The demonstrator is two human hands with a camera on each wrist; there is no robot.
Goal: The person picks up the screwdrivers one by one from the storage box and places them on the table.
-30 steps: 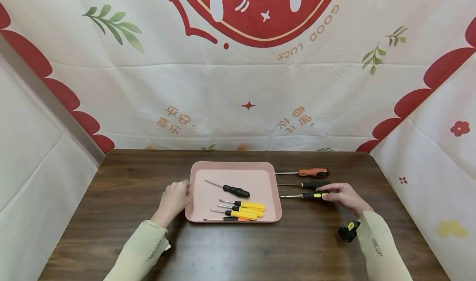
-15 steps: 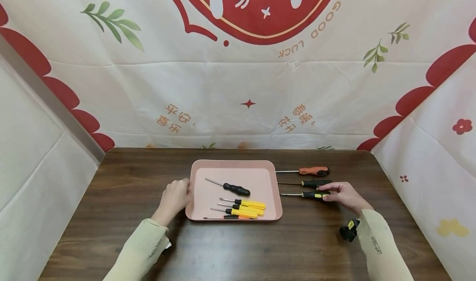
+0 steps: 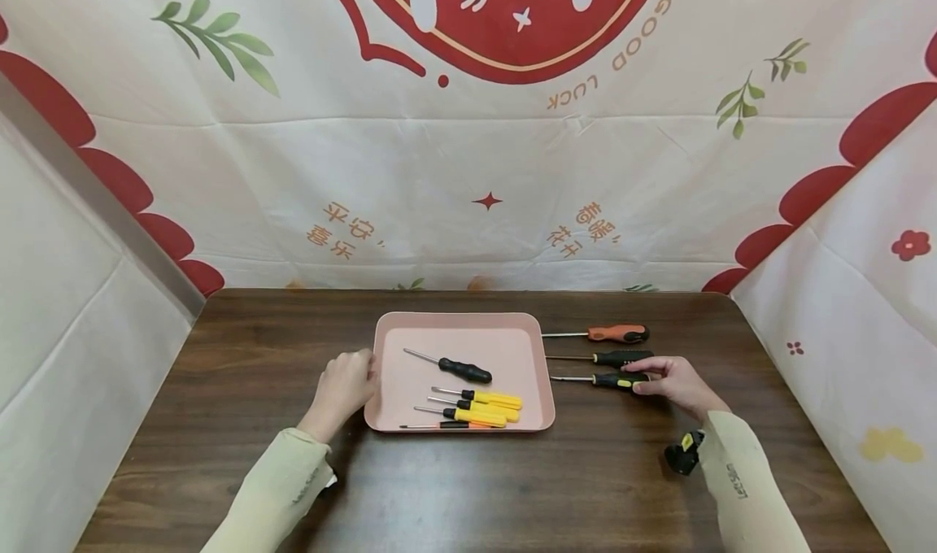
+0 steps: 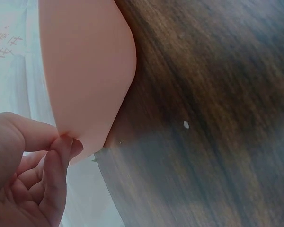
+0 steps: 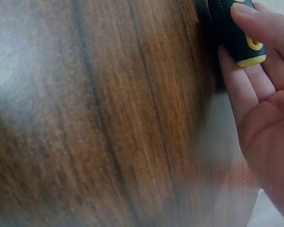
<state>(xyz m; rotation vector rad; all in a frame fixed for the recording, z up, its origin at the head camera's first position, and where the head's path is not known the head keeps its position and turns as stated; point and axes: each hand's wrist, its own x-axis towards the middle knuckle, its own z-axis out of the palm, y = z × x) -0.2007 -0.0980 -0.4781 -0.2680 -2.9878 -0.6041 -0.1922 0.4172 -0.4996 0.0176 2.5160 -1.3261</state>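
My left hand (image 3: 342, 390) pinches the left rim of a pink tray (image 3: 512, 354); in the left wrist view, thumb and forefinger meet on the tray's wall (image 4: 90, 71). To the right of the tray, my right hand (image 3: 677, 384) holds the black-and-yellow handle of a screwdriver (image 3: 613, 381). That screwdriver lies sideways, its tip right at the tray's right edge. In the right wrist view the thumb presses on the handle (image 5: 244, 45), with fingers beneath it. Inside the tray lie a black screwdriver (image 3: 464, 370), several yellow-handled screwdrivers (image 3: 498, 400) and a thin orange-and-black one (image 3: 454, 425).
Beyond the held screwdriver lie a black-handled screwdriver (image 3: 611, 359) and an orange-handled one (image 3: 618, 334), both pointing at the tray. All of it is on a dark wooden table (image 3: 468, 496). A white printed cloth (image 3: 439, 171) hangs behind the table's back edge.
Both hands keep their places on the tray rim and the screwdriver handle. The whole head view has shifted slightly; the tools and tray look otherwise the same.
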